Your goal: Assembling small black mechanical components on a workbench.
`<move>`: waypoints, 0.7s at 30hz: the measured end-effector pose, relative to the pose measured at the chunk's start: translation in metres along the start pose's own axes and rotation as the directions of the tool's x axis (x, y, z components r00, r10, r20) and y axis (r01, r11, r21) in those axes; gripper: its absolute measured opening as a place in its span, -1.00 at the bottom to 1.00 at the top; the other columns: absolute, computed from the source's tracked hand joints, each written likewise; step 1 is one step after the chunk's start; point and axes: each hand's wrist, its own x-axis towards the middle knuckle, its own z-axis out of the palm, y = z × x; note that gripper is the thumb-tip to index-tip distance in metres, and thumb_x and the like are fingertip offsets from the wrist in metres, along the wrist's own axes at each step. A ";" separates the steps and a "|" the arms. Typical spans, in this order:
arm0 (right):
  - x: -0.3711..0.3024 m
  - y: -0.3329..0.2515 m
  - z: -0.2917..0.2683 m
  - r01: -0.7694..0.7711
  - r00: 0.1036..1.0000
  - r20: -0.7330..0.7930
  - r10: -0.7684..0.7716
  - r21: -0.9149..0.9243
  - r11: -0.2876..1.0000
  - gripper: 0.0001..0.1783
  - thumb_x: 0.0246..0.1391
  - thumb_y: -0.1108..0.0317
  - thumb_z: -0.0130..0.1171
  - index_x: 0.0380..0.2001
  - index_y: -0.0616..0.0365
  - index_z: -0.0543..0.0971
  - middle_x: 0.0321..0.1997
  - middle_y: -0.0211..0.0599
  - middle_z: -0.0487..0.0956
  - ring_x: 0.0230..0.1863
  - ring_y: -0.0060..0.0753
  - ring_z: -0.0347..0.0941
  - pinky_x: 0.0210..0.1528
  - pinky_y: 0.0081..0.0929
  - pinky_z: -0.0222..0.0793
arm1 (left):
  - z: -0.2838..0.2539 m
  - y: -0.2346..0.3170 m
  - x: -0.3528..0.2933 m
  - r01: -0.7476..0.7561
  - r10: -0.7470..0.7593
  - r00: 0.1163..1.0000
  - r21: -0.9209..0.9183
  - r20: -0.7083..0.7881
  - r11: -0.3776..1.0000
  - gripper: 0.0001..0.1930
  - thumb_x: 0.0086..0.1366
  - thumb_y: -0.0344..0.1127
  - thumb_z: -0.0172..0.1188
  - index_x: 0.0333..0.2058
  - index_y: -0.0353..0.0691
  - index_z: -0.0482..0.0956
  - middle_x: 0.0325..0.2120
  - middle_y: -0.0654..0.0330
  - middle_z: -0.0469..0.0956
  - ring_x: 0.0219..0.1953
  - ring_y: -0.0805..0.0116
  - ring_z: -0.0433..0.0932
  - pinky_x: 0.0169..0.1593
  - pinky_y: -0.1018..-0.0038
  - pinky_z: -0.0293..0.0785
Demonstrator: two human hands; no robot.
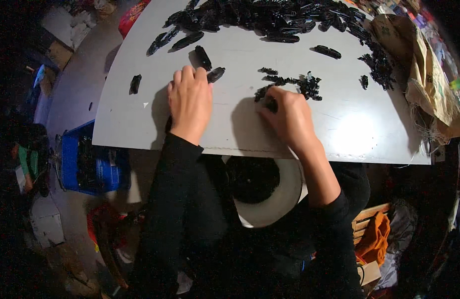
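Note:
On the white tabletop (225,119), my left hand (190,102) lies palm down with curled fingers. A shiny black oblong plastic piece (216,74) sticks out by its thumb and index finger, seemingly gripped there. Just beyond these fingers rests another black oblong piece (203,57). My right hand (292,114) pinches a small black plastic piece (271,105) between thumb and fingers, close to the table; part of it is hidden. Right beyond that hand is a loose cluster of small, toothed black pieces (309,87).
A large heap of black oblong pieces (260,17) covers the far side. Small toothed pieces (378,65) pile up at right, beside a tan woven sack (429,79). Below the near edge stands a white round tub (289,199) with dark contents; a blue crate (110,174) sits at left.

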 end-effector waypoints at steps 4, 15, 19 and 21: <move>-0.020 0.011 -0.015 -0.296 0.955 0.188 0.229 0.647 0.702 -0.84 -0.13 0.44 0.25 -0.53 0.23 0.45 -0.55 -0.37 0.53 -0.64 -0.67 0.31 -0.63 -0.67 0.20 | -0.003 0.014 -0.006 0.005 -0.021 0.999 -0.414 -0.036 0.910 -0.75 0.01 -0.45 0.24 -0.30 -0.27 0.41 -0.55 0.11 0.47 -0.42 0.17 0.48 -0.28 0.31 0.36; -0.060 -0.017 -0.029 -0.412 0.887 0.333 0.319 0.883 0.224 -0.83 -0.07 0.42 0.23 -0.42 0.20 0.46 -0.64 -0.47 0.41 -0.70 -0.69 0.25 -0.71 -0.74 0.07 | -0.033 0.054 -0.049 0.423 0.084 0.906 -0.895 0.415 -0.145 -0.58 0.14 -0.49 0.17 -0.03 -0.33 0.26 -0.31 0.26 0.40 -0.36 0.60 0.37 -0.25 0.66 0.33; -0.064 -0.029 -0.026 -0.423 0.885 0.354 0.304 0.882 0.205 -0.87 -0.07 0.44 0.23 -0.47 0.22 0.48 -0.62 -0.45 0.43 -0.71 -0.68 0.25 -0.68 -0.75 0.09 | -0.043 0.060 -0.058 0.485 0.144 0.873 -0.860 0.466 -0.160 -0.51 0.31 -0.18 -0.01 0.11 -0.33 0.16 -0.29 0.32 0.40 -0.27 0.63 0.34 -0.14 0.66 0.26; -0.062 -0.033 -0.025 -0.420 0.881 0.348 0.319 0.887 0.192 -0.88 -0.07 0.45 0.22 -0.51 0.23 0.48 -0.62 -0.45 0.44 -0.68 -0.69 0.26 -0.67 -0.76 0.09 | -0.040 0.064 -0.061 0.336 0.203 0.931 -0.931 0.305 -0.142 -0.46 0.36 -0.17 -0.14 0.19 -0.38 0.04 0.04 0.12 0.28 0.05 0.43 0.26 0.12 0.51 0.15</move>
